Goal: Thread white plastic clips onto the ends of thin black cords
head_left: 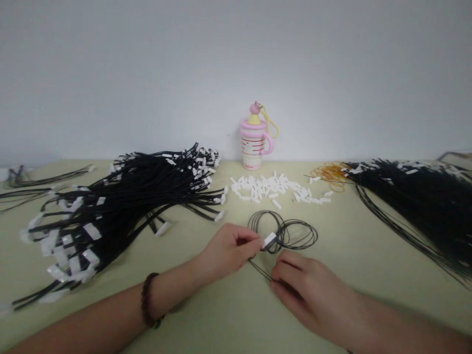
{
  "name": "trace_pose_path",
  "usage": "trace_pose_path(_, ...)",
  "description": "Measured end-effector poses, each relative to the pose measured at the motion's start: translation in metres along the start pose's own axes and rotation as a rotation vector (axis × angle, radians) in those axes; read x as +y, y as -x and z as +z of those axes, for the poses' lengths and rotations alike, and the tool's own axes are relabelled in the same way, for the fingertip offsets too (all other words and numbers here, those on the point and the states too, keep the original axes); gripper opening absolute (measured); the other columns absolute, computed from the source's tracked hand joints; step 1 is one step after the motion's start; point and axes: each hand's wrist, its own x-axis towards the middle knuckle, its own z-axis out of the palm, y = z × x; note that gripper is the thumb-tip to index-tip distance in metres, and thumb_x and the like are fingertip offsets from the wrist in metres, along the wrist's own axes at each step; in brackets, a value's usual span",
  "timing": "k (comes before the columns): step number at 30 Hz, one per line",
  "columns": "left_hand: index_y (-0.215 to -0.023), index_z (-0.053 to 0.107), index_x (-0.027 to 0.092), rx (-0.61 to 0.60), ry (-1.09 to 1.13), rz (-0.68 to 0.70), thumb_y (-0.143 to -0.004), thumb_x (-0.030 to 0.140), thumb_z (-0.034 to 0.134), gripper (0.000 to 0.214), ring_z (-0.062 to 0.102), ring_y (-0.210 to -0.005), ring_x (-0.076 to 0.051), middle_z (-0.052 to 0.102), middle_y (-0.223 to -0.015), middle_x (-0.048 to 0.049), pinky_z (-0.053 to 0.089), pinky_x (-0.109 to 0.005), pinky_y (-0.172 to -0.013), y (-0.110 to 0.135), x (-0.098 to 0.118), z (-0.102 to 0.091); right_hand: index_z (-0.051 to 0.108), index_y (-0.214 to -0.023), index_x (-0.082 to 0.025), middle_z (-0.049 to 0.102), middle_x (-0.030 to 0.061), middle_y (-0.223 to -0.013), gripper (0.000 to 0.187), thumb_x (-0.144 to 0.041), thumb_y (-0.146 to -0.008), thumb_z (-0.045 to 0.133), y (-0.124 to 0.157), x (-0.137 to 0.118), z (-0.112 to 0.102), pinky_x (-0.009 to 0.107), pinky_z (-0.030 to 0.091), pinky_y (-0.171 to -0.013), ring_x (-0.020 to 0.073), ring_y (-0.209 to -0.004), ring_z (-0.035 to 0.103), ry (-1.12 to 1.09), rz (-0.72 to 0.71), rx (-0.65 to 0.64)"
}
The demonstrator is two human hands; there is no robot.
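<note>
My left hand [228, 250] pinches a thin black wire coil [285, 232] at its white connector [269, 240], just in front of me on the pale green table. My right hand [308, 290] rests close beside it, its fingers closed on the loose end of the same wire near the table surface. The coil's loops lie flat on the table beyond both hands. A dark bead bracelet [147, 307] sits on my left wrist.
A large heap of black wires with white tags [121, 206] lies at left. Another black wire heap [420, 196] spreads at right. Small white connectors [276, 189] are scattered mid-table, orange rubber bands [330, 173] beside them, a pink lidded cup [254, 140] against the wall.
</note>
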Motion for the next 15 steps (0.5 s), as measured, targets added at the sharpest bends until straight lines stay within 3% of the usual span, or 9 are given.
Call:
trace_pose_path(5,-0.076,0.061,0.012,-0.009,0.036,-0.030,-0.073,0.041,0.048,0.033,0.031,-0.037,-0.003,0.041,-0.050,0.0039,0.020,-0.016,-0.034,0.001,0.000,0.000,0.048,-0.069,-0.014,0.049,0.0012,-0.071,0.021,-0.026,-0.083,0.037,-0.004,0.004,-0.007,0.019,0.033,-0.059,0.0065,-0.065,0.043,-0.232,0.029,-0.009)
trace_pose_path(11,-0.076,0.061,0.013,0.007,0.063,-0.037,-0.073,0.043,0.048,0.033,0.031,-0.036,-0.003,0.041,-0.050,0.0043,0.020,-0.015,-0.033,0.002,0.000,0.000,0.054,-0.081,-0.012,0.045,-0.0006,-0.063,0.030,-0.040,-0.080,0.043,0.000,0.001,-0.009,0.014,0.027,-0.047,0.0034,-0.055,0.035,-0.645,0.253,-0.282)
trace_pose_path(15,-0.072,0.059,0.012,0.046,0.134,-0.054,-0.073,0.043,0.049,0.032,0.032,-0.035,-0.002,0.044,-0.054,0.0036,0.020,-0.015,-0.033,0.000,0.000,-0.002,0.057,-0.074,-0.009,0.049,0.0006,-0.058,0.035,-0.040,-0.080,0.042,-0.005,0.002,-0.016,0.012,0.027,-0.045,0.0018,-0.048,0.036,-0.829,0.255,-0.294)
